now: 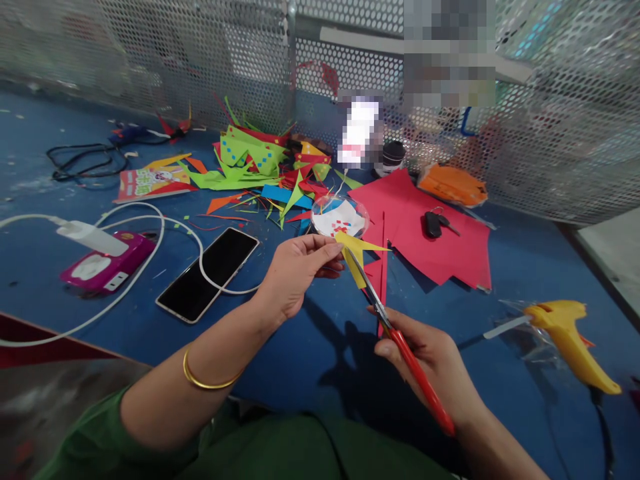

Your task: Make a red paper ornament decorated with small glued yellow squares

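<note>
Yellow paper (362, 245), pinched in my left hand (299, 267), looks part-cut; my right hand (434, 353) holds red-handled scissors (419, 380) on it, trimming seemingly unfinished.

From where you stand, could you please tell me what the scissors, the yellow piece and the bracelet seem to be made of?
Scissors: metal blades, judging by their grey sheen; the smooth red handles look like plastic.
Yellow piece: probably matt paper or thin card, being flat and sharp-edged.
Bracelet: shiny, gold-coloured, likely polished metal; I cannot tell solid gold from plating.
</note>
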`<state>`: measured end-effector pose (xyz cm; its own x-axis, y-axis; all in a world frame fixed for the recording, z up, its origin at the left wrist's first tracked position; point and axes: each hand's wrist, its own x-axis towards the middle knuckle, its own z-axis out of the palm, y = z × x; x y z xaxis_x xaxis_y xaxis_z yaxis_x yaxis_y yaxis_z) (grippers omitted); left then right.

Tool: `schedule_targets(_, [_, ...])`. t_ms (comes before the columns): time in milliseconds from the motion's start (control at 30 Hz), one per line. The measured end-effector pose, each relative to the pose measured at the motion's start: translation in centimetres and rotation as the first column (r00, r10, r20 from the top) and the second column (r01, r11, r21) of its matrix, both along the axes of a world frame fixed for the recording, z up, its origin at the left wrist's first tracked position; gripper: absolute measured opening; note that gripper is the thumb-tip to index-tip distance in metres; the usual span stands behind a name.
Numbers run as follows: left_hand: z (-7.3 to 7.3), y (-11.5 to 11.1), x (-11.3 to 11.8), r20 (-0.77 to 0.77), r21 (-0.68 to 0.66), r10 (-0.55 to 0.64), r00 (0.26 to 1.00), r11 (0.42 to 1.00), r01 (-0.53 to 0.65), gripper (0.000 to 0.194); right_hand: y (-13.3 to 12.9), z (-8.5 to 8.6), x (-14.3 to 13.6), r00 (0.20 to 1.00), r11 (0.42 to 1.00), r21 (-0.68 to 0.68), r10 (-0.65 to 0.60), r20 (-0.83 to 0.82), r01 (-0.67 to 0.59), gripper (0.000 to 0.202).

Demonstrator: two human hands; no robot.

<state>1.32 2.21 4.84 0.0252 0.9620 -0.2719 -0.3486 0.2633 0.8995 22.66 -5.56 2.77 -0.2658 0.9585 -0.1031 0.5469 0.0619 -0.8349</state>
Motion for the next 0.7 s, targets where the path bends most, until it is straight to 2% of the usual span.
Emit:
schedule_targets(200, [0.07,-0.19,0.18,-0.024,0.004,0.004,1.000,1.000,-0.004,0.011,-0.11,-0.32,0.10,0.999,0.998,0.060,0.029,0.028,-0.031,0.045])
schedule_targets(567, [0.20,-0.28,0.16,-0.010,-0.001,-0.024,1.000,1.000,0.024,0.010,-0.23,-0.62,0.18,0.999,0.998,0.059,0.024,0.044,-0.026,0.050])
schedule_targets(700, [0.25,-0.32,0.23,-0.009,0.003,-0.031,0.999,1.000,0.031,0.011,-0.13,-0.46,0.08,0.998,0.998,0.050,0.039,0.039,-0.041,0.059])
